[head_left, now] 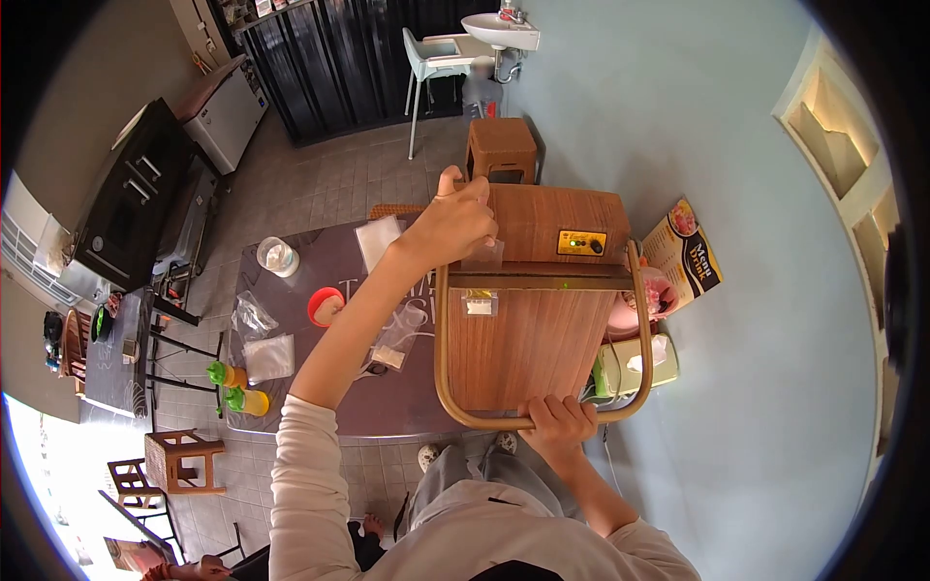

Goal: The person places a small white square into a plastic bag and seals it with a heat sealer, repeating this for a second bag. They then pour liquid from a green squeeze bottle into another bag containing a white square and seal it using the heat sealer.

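Observation:
A wood-grain bag sealer (pixel 523 349) with a dark sealing bar and a gold-coloured tubular handle (pixel 444 358) stands at the table's right side. My right hand (pixel 562 422) is wrapped round the near side of that handle. Across the bar lies a small clear plastic bag (pixel 480 305), with something white in its near end. My left hand (pixel 457 218) is over the sealer's far left part, fingers curled, at the bag's far end; its fingertips are partly hidden. A yellow control panel (pixel 582 242) with a knob and a lit green light sits on the sealer.
On the dark table (pixel 291 387) are a clear tub (pixel 278 258), a red bowl (pixel 326 306), plastic bags (pixel 269 357), another filled bag (pixel 388 357) and yellow bottles (pixel 247 401). A menu (pixel 684 252) and a green tissue box (pixel 635 366) stand by the wall. A brown stool (pixel 502 145) is beyond.

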Demonstrator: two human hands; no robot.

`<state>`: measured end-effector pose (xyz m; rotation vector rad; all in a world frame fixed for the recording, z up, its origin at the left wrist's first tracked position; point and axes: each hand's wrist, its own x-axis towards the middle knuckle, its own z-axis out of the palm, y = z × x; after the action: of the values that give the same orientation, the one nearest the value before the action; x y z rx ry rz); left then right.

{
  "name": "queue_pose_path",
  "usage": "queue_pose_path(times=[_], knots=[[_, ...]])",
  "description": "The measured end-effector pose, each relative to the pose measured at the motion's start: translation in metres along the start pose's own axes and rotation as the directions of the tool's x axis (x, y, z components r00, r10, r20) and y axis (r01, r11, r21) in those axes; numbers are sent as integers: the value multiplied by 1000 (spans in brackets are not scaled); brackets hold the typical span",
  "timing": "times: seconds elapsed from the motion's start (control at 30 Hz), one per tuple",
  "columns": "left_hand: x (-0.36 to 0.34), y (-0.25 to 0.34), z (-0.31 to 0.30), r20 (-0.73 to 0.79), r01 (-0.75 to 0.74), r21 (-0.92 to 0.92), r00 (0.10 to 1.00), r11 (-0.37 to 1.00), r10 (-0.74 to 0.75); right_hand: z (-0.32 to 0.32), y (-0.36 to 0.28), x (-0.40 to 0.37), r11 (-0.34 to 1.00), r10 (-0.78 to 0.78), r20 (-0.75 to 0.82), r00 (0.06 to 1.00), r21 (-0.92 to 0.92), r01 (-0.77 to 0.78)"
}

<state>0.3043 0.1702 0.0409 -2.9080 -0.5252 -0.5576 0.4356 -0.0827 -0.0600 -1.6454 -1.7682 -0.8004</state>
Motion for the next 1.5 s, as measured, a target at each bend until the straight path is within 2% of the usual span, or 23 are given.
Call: queue_pose_path(times=[0.53,0.6,0.63,0.7,1.0,1.1,1.2,1.3,1.37,1.5], knots=[[0,1,2,-22,9,-13,1000,1000,-10,2,-1,-3,998,-9,-83,997,-67,4],[0,0,1,-49,11,-23,999,1000,-12,-5,2,1,999,-33,10,999,-12,33],[-1,0,0,-43,19,-35,999,999,-20,-8,3,5,999,-35,2,999,-12,35],[-1,0,-1,-41,20,-46,999,999,-22,-16,6,14,990,-37,79,996,139,26],[9,5,-5,-37,2,-47,999,999,-4,-47,13,71,982,-110,26,994,159,104],[16,10,-20,-98,-12,16,995,1000,14,-47,14,71,977,-106,38,994,189,97],[23,13,-41,-112,21,-29,993,999,-24,-43,14,64,973,-106,44,993,210,95],[34,8,-66,-206,9,82,979,997,8,-41,12,56,973,-103,53,993,211,90],[39,8,-89,-239,113,164,968,980,-72,-37,12,51,971,-102,46,994,221,89],[34,0,-120,-354,141,153,932,978,-79,-37,10,49,969,-94,55,994,234,79]])
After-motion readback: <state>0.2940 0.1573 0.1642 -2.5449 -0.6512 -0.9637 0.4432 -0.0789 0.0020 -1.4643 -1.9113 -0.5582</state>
